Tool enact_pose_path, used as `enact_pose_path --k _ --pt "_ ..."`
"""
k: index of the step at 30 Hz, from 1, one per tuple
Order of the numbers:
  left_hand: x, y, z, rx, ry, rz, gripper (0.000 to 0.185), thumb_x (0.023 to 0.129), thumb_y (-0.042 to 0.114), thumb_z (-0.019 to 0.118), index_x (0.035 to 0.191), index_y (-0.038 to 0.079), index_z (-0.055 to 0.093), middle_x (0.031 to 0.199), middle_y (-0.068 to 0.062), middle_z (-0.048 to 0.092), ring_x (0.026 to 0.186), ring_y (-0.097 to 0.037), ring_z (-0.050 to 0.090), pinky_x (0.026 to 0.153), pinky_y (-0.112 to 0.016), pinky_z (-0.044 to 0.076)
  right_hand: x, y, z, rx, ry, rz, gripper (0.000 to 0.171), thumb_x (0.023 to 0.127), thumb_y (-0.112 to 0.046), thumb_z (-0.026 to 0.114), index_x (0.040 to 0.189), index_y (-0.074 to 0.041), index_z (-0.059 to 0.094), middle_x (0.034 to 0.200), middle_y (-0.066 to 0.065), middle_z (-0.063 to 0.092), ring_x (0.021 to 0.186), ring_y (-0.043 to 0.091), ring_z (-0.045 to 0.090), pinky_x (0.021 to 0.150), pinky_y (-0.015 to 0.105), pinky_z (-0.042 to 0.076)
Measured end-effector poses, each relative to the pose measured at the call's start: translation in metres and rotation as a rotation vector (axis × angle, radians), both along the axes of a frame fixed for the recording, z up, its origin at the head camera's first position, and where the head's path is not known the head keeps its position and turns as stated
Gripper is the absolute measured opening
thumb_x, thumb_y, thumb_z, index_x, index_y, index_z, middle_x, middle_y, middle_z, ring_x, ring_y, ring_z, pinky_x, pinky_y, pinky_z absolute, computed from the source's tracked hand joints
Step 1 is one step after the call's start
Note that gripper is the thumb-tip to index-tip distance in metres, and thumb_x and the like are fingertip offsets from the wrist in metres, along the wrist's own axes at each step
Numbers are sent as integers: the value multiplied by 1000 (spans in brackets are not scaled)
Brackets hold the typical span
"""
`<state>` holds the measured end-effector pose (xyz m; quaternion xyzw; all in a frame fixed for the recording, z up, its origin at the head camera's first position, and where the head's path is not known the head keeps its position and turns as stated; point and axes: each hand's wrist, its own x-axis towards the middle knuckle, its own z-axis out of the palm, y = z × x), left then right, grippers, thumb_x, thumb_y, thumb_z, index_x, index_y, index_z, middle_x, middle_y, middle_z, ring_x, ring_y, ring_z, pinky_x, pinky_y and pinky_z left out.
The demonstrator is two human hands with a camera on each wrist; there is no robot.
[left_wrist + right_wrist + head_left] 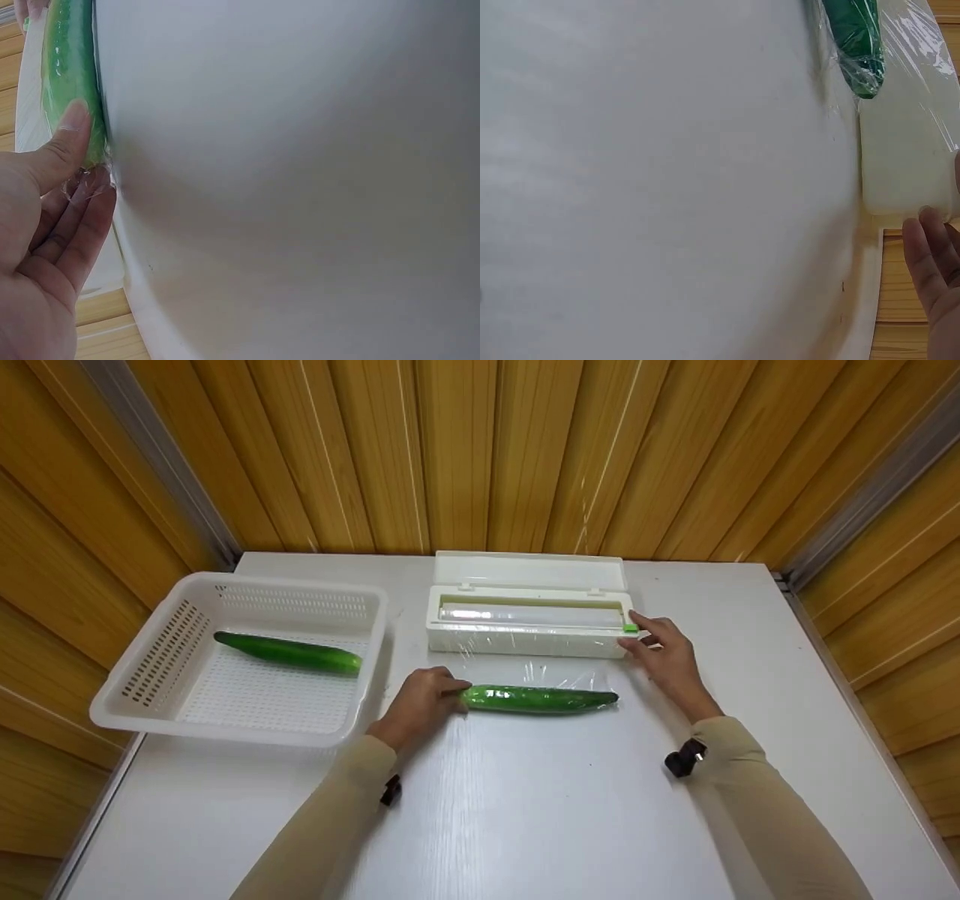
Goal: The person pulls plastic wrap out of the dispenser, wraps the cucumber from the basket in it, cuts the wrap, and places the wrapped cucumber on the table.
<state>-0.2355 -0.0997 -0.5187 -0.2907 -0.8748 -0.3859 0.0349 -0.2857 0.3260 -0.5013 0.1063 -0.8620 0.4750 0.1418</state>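
A cucumber (pixel 540 699) with clear cling film around it lies across the white table. My left hand (pixel 424 701) pinches its left end; in the left wrist view the thumb (pixel 73 124) presses on top, with fingers at the film-covered tip. Behind it stands a white cling film dispenser (pixel 525 643), lid raised, a film roll (pixel 525 615) inside. Film stretches from its front to the cucumber. My right hand (pixel 667 660) grips the dispenser's right end, thumb at the front corner and index finger behind the green slider (pixel 630 628). The right wrist view shows fingertips (pixel 922 240) against that end.
To the left, a white plastic basket (pixel 232 729) holds another cucumber (pixel 289 652), which has no visible film on it. Wood-look panels (pixel 457 457) rise behind the table (pixel 495 810) and at both sides.
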Motion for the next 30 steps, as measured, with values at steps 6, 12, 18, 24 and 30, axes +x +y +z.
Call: enact_pose_path --k 6,12,18,24,30 --pt "-1 0 -1 23 -5 -7 35 84 9 88 116 -3 79 92 -11 73 87 -25 72 82 -34 61 -2 1 -3 33 38 10 52 94 -5 80 144 -3 65 119 20 64 98 34 66 80 9 50" --pt "-1 -1 -2 39 -37 -8 38 84 9 88 118 -4 78 94 -11 72 90 -25 73 84 -33 61 -4 2 -7 79 53 -1 52 95 -4 80 144 -4 65 116 19 63 97 29 68 82 10 51" --pt "-1 -2 -4 56 -26 -15 37 84 7 88 118 -5 78 92 -10 72 88 -24 72 83 -34 61 -6 3 -9 62 68 7 51 94 -2 80 143 -4 66 115 17 64 95 22 67 82 11 52" --pt "-1 -2 -4 61 -5 -18 36 85 7 88 117 -5 78 91 -10 72 86 -24 71 81 -32 61 -6 3 -8 59 80 10 50 94 0 80 142 -1 66 112 18 64 94 25 67 84 11 51" --pt "0 -1 0 11 -22 -7 36 85 8 88 117 -3 79 93 -9 72 89 -23 71 82 -34 60 -7 4 -9 46 52 13 51 94 -2 80 144 -3 66 115 17 64 95 22 66 84 12 52"
